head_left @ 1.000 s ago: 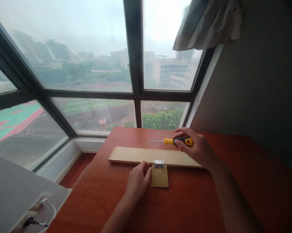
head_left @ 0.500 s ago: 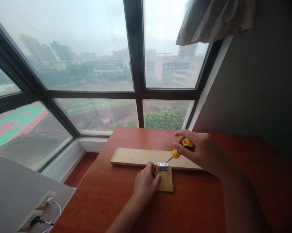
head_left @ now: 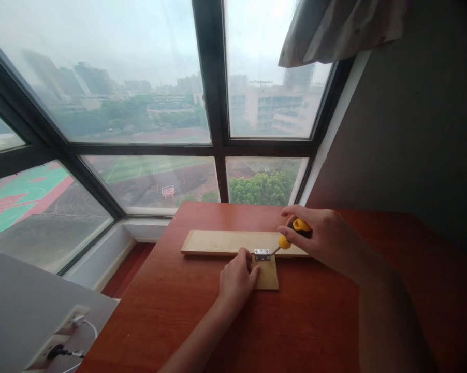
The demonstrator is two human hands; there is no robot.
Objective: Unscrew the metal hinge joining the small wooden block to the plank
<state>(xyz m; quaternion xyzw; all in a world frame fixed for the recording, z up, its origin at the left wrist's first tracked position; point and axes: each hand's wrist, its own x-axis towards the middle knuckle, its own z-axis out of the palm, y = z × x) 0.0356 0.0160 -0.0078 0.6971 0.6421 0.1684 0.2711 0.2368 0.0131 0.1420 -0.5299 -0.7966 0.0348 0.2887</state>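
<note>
A yellow and black screwdriver (head_left: 302,226) is in my right hand (head_left: 322,235), its shaft slanting down and left. The tip meets the right end of a small silver hinge (head_left: 262,254). That hinge spans the near edge of a long pale wooden board (head_left: 221,242) and a small tan wooden piece (head_left: 267,274). Several screw heads or holes dot the metal. My left hand (head_left: 237,274) grips the small piece by its left edge, fingers at the hinge's left side and thumb on top. My right hand covers the board's right end.
Both pieces lie on a reddish-brown table (head_left: 171,311). Large dark-framed windows (head_left: 218,150) rise behind it, with a curtain (head_left: 342,36) hanging at upper right. Wall sockets with plugged-in cables (head_left: 57,352) are at lower left.
The board, the small piece and my left hand have shifted slightly away from me. The screwdriver tip has come from above the hinge's right corner down to its right end.
</note>
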